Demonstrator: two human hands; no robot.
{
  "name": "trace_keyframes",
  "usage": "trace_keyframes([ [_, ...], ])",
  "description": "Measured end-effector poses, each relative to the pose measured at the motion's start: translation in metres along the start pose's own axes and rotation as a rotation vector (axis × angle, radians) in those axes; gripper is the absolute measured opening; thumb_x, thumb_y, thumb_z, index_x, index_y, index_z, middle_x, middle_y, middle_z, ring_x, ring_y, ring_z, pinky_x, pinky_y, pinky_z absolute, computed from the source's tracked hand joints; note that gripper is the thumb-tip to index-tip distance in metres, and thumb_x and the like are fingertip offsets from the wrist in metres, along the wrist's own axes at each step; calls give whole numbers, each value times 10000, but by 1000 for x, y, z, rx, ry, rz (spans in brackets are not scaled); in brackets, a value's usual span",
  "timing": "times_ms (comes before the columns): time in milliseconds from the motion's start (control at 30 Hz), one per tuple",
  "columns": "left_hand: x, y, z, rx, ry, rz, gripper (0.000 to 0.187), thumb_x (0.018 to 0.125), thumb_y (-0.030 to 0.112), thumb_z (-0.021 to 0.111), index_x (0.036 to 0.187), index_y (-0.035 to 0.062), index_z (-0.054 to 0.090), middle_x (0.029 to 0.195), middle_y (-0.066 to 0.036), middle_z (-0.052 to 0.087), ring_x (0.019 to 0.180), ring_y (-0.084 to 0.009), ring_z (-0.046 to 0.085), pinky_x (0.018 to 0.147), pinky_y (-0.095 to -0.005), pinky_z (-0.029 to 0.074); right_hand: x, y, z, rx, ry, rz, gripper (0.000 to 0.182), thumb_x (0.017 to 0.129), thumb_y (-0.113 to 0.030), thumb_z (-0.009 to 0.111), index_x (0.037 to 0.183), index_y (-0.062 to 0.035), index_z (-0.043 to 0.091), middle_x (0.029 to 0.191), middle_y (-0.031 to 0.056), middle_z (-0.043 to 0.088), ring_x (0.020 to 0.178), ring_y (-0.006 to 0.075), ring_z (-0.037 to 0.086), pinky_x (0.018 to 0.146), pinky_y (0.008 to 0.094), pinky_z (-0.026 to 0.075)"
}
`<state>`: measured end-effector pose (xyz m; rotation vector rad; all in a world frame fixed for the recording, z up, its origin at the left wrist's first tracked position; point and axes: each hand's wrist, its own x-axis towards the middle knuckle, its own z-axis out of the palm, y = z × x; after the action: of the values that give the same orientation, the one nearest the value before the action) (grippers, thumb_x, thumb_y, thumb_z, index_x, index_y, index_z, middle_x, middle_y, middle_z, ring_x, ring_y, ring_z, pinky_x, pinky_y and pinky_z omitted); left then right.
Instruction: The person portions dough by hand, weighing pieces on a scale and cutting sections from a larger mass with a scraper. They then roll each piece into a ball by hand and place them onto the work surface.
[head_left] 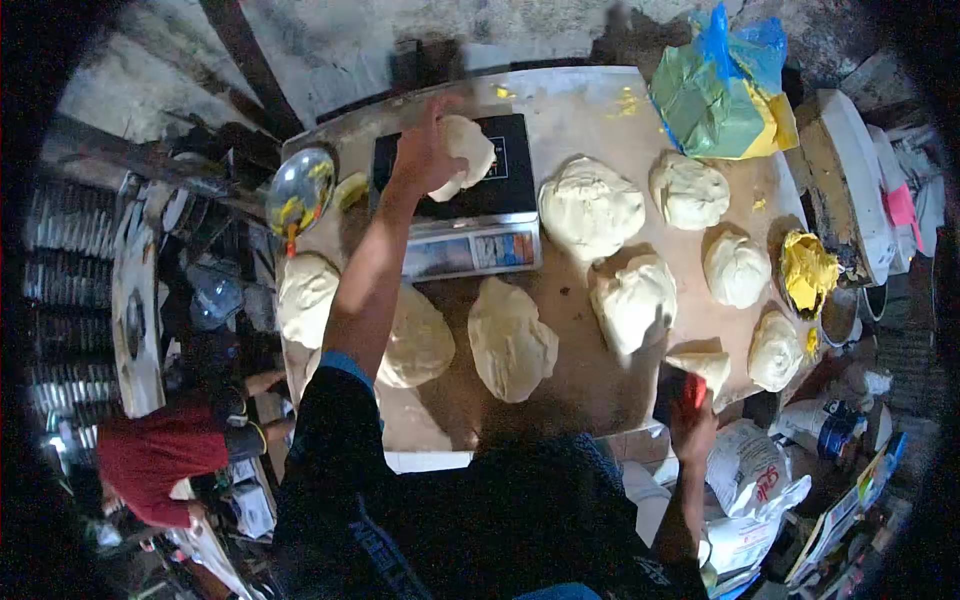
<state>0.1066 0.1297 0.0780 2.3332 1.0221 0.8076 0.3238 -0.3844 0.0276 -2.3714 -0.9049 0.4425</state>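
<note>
A person's left hand [422, 150] grips a dough lump [462, 155] on the scale [455, 215] near the table's [570, 110] far edge, while their right hand [692, 418] clasps a red scraper [690, 388] at the near right corner.

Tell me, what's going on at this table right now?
A person's left hand holds a dough piece on a black scale. The right hand grips a red tool at the table edge, beside a small dough scrap. Many dough lumps lie around, and yellow fat sits at the right.
</note>
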Motion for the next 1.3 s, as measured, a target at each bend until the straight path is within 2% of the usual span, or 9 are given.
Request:
trace_keyframes([
  [300,-1,-38,33,429,-248,-230,975,527,724,706,1312,220,419,1388,-196,306,1282,-460,265,1000,-664,196,-16,76,31,407,190,1,353,789,-101,659,1117,-38,544,893,157,660,770,289,645,699,366,506],
  [367,-7,-19,27,500,-422,-380,881,615,698,665,1318,223,429,1372,-219,297,1244,-466,298,979,-643,239,-9,74,10,224,13,98,283,846,-73,618,1098,19,528,924,106,606,747,190,561,656,323,469],
  [500,-68,45,53,120,475,48,524,770,325,688,1174,43,509,1168,-206,508,1023,-372,516,896,-466,422,0,85,9,139,147,-173,342,804,-74,683,1073,41,506,843,115,598,718,158,535,649,290,457],
  [600,-180,67,215,-1301,-171,53,213,848,182,622,995,42,555,944,-152,612,893,-243,604,743,-370,495,0,90,5,180,237,-111,404,803,-64,688,1137,53,492,886,135,614,798,163,561,722,294,471],
  [833,-303,239,432,-492,19,33,535,699,48,643,1219,-13,530,1128,-231,590,1070,-337,565,1015,-383,378,-22,100,-39,446,492,-205,403,823,-117,691,1139,49,501,957,120,617,834,172,575,750,290,473],
  [1067,-251,280,361,-93,-822,-94,368,819,200,621,1145,33,581,932,-186,648,835,-305,625,776,-427,483,-67,221,-61,466,602,-127,611,816,-132,707,1309,56,400,1158,106,563,960,197,561,863,309,452],
  [1167,-340,128,532,-731,-136,188,250,772,248,710,917,49,664,865,-112,673,804,-228,628,722,-370,501,-75,198,-64,563,524,-71,622,816,-183,706,1307,53,405,1114,128,593,953,224,579,862,342,460],
  [1200,-316,131,465,-675,-840,13,267,741,263,726,925,76,675,859,-92,679,780,-222,633,706,-379,505,-71,208,-49,402,508,-118,595,819,-168,691,1296,52,413,1089,143,606,940,237,590,857,351,463],
  [1300,-304,244,322,-555,-579,-282,428,807,256,672,1155,23,587,1067,-161,648,939,-299,627,864,-374,484,-42,166,-32,298,225,-115,425,814,-97,631,1191,21,475,978,215,637,878,312,633,789,391,489],
])
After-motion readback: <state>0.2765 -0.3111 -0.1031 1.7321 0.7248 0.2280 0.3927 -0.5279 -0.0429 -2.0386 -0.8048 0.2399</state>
